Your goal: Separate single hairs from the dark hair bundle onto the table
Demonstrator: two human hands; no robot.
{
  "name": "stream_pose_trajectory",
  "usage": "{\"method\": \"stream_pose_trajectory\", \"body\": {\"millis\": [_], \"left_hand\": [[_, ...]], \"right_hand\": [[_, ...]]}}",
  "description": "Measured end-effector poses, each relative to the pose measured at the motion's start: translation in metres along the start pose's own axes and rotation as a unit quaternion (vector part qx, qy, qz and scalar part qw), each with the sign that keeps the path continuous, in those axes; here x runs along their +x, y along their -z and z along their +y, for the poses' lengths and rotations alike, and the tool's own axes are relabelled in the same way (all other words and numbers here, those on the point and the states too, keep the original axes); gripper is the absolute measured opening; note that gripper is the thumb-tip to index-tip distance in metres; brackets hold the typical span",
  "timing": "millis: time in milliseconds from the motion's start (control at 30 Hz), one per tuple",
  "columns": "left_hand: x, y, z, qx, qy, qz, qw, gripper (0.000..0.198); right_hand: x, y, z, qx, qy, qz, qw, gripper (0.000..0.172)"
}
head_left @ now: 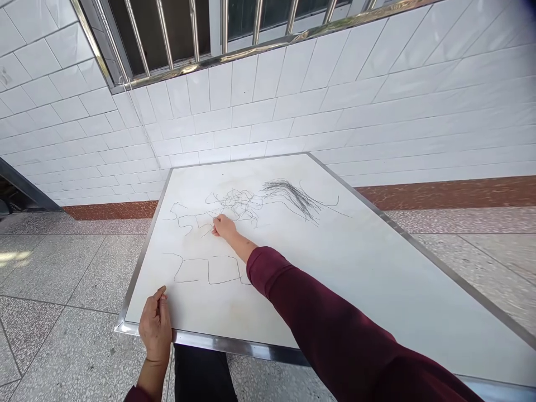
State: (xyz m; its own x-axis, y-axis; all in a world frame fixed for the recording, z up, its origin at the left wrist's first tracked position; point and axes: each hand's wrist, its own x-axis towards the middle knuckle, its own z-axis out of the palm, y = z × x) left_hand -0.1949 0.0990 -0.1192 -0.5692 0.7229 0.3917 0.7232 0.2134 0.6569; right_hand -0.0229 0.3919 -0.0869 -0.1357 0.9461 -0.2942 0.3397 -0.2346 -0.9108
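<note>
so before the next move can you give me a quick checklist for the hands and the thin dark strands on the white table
1. Right hand at the strands: ok, closed, just in front of the tangle.
2. Strand gripped in the right hand: cannot tell, too fine to make out.
3. Left hand clear of the strands: ok, at the near left corner of the table.
4. Dark bundle separate from the tangle: not ok, its left end meets it.
5. Front bent strand fully in view: not ok, its right end runs behind the sleeve.
</note>
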Motion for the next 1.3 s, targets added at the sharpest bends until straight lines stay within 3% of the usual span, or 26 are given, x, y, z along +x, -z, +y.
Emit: {"method": "stream_pose_trajectory", "body": {"millis": [100,233,367,467,667,1067,1300], "left_hand": [[0.001,0.0,0.001,0.005,0.001,0.003,1.0,0.037],[0.002,0.0,0.001,-0.002,0.001,0.012,1.0,0.036],[0.003,-0.001,0.001,-0.001,0.011,0.014,1.0,0.036],[0.005,-0.002,0.0,-0.003,0.016,0.012,1.0,0.035],[0.009,-0.003,-0.002,-0.005,0.017,0.004,1.0,0.034],[0.009,0.003,-0.002,-0.015,0.018,0.027,0.999,0.035],[0.008,0.011,0.01,0.025,0.087,0.007,0.996,0.036]], "right_hand": [[-0.006,0.024,0.0,0.068,0.001,0.0,0.998,0.031],[-0.033,0.076,0.009,0.123,0.04,0.043,0.991,0.022],[-0.079,0.123,0.037,0.138,0.077,0.107,0.982,0.014],[-0.112,0.14,0.065,0.12,0.084,0.126,0.981,0.015],[-0.135,0.142,0.095,0.097,0.107,0.144,0.979,0.026],[-0.126,0.141,0.097,0.044,0.126,0.136,0.982,0.021],[-0.122,0.149,0.097,-0.053,0.115,0.075,0.989,0.015]]}}
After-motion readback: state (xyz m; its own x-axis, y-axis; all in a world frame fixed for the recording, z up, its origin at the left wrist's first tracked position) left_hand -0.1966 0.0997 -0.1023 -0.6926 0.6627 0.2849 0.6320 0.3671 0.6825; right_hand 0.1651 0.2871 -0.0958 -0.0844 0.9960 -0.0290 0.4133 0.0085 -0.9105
